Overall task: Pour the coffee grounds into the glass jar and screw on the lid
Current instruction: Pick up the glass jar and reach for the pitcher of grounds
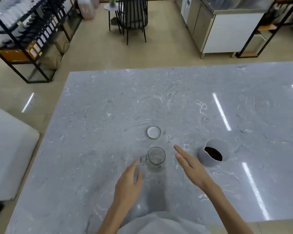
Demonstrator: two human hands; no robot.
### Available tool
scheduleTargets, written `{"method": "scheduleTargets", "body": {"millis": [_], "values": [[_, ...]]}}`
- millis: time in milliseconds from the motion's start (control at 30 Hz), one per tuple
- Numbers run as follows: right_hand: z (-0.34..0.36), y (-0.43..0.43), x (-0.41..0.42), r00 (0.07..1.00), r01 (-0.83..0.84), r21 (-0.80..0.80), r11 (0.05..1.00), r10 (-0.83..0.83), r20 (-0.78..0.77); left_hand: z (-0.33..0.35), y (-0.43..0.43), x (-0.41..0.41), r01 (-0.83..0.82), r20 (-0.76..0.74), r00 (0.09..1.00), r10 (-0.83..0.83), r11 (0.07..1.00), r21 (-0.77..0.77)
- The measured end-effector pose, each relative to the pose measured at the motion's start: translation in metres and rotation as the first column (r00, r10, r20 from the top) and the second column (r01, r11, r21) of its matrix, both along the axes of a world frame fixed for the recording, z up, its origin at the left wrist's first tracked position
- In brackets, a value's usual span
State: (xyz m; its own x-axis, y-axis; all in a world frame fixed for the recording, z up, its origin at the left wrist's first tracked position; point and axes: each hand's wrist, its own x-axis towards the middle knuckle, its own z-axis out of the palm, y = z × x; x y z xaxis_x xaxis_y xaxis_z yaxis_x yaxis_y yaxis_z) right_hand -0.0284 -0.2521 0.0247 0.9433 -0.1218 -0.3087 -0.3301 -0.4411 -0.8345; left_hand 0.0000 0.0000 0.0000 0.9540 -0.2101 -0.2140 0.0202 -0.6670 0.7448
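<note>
A clear glass jar with a small handle on its left stands upright and uncapped on the grey marble table. Its lid lies flat on the table just behind it, white inside facing up. To the right a grey cup with a spout holds dark coffee grounds. My left hand hovers just left of the jar, fingers apart, close to the handle and holding nothing. Between the jar and the grey cup, my right hand is stretched flat and holds nothing.
The table's left edge runs diagonally, with a white surface beyond it at the left. Past the far edge are black metal shelves, a black chair and a steel counter unit.
</note>
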Motion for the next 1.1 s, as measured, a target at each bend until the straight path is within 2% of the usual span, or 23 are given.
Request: {"method": "scheduleTargets", "body": {"millis": [100, 200, 300, 367, 467, 633, 800, 900, 1000, 1100], "values": [[0.000, 0.011, 0.017, 0.990, 0.081, 0.140, 0.987, -0.064, -0.123, -0.009, -0.010, 0.012, 0.035, -0.010, 0.999, -0.036, 0.995, -0.091], [-0.003, 0.030, 0.025, 0.976, 0.097, 0.283, 0.954, -0.035, -0.214, -0.016, -0.021, 0.025, 0.125, -0.057, 0.989, -0.133, 0.983, -0.135], [-0.015, 0.040, 0.026, 0.987, 0.067, 0.378, 0.923, -0.007, -0.160, -0.022, -0.031, 0.033, 0.214, 0.007, 0.976, -0.216, 0.964, -0.156], [-0.015, 0.044, 0.026, 0.989, 0.094, 0.414, 0.905, -0.037, -0.143, -0.025, -0.037, 0.033, 0.201, 0.087, 0.978, -0.189, 0.968, -0.151], [-0.011, 0.042, 0.025, 0.990, 0.108, 0.435, 0.894, -0.056, -0.131, -0.026, -0.046, 0.032, 0.159, 0.149, 0.979, -0.140, 0.979, -0.126], [-0.009, 0.033, 0.026, 0.979, 0.190, 0.430, 0.883, -0.137, -0.150, -0.025, -0.062, 0.034, 0.177, 0.154, 0.974, -0.165, 0.982, -0.066], [-0.002, 0.027, 0.024, 0.984, 0.153, 0.381, 0.912, -0.106, -0.143, -0.029, -0.060, 0.039, 0.216, 0.192, 0.958, -0.214, 0.976, 0.012], [-0.007, 0.024, 0.023, 0.969, 0.214, 0.370, 0.904, -0.149, -0.197, -0.029, -0.057, 0.044, 0.203, 0.140, 0.970, -0.198, 0.979, -0.019], [-0.005, 0.031, 0.022, 0.974, 0.184, 0.422, 0.888, -0.107, -0.199, -0.031, -0.060, 0.049, 0.296, 0.077, 0.953, -0.293, 0.954, -0.039], [-0.007, 0.039, 0.021, 0.977, 0.184, 0.405, 0.896, -0.120, -0.178, -0.033, -0.067, 0.046, 0.306, 0.092, 0.950, -0.300, 0.950, -0.058]]}}
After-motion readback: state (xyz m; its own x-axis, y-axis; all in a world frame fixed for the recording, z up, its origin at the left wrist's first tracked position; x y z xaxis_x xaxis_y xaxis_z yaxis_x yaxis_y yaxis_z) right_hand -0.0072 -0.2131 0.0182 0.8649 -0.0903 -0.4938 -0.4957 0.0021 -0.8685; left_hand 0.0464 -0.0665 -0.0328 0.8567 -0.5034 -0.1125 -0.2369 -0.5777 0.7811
